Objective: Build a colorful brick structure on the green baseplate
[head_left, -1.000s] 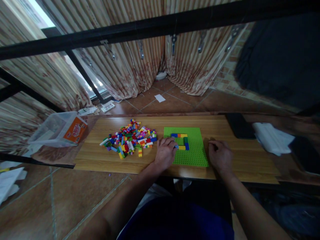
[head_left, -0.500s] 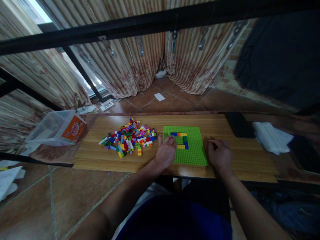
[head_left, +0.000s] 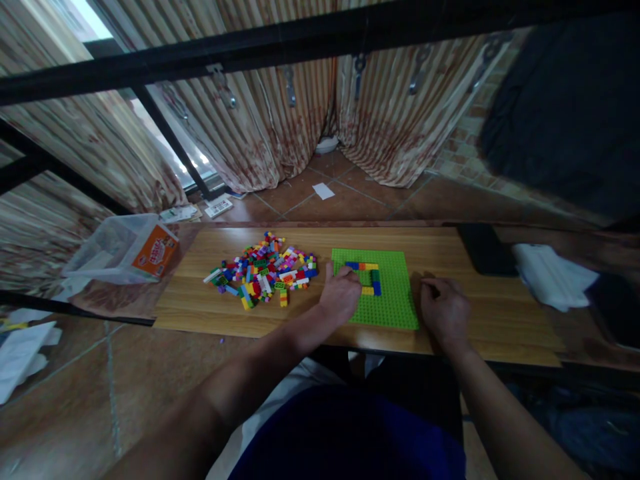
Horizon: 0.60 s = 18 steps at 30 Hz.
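Observation:
A green studded baseplate (head_left: 387,313) lies on the wooden board. On it, a boxy outline of toy bricks (head_left: 377,283) in blue, orange, yellow and green surrounds a bare green middle. My left hand (head_left: 341,293) reaches over the plate's left part, its curled fingers at the outline's left side, the thumb to their left. Those fingers hide the bricks beneath them, and whatever they may hold. Beside the plate's right edge my right hand (head_left: 445,310) rests on the board, fingers curled in, nothing visible in them. A spread pile of loose toy bricks (head_left: 263,273) lies left of the plate.
A clear plastic bin (head_left: 113,250) with an orange label stands beyond the board's left end. Toward the right lie a dark flat object (head_left: 485,250) and a white folded bundle (head_left: 550,273). A black metal bar (head_left: 300,43) crosses ahead, before striped curtains (head_left: 280,133).
The whole view has shifted slightly, so the board and bricks appear a little farther right. My left hand stays at the outline's left side, and my right hand keeps its place beside the plate.

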### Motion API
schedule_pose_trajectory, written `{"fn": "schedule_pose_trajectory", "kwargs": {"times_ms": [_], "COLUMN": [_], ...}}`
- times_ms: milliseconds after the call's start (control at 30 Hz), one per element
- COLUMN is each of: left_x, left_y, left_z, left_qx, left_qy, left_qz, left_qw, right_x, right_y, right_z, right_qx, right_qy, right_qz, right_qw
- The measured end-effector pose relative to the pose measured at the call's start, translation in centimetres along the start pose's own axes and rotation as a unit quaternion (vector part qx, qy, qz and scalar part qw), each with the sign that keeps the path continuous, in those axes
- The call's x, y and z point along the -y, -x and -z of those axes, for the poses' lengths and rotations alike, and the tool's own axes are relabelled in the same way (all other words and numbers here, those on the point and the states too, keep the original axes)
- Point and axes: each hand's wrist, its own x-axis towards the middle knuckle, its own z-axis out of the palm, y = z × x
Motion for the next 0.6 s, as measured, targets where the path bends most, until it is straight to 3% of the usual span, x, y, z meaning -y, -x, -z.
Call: {"fn": "schedule_pose_trajectory", "kwargs": {"times_ms": [300, 467, 600], "left_x": [0.8, 0.9, 0.7], "left_y": [0.2, 1.4, 3.1], "left_z": [-0.5, -0.8, -1.4], "left_qx": [-0.02, -0.104, -0.158], "left_qy": [0.073, 0.119, 0.145], "left_qz": [0.025, 0.026, 0.084], "left_qw": [0.997, 0.987, 0.973], "right_x": [-0.1, -0.2, -0.2], "right_y": [0.0, 0.0, 0.0], "right_z": [-0.3, -0.3, -0.3], "right_qx": [0.0, 0.006, 0.011], "right_qy": [0.006, 0.009, 0.009], "right_qz": [0.011, 0.011, 0.001], "right_qw": [1.0, 1.0, 1.0]}}
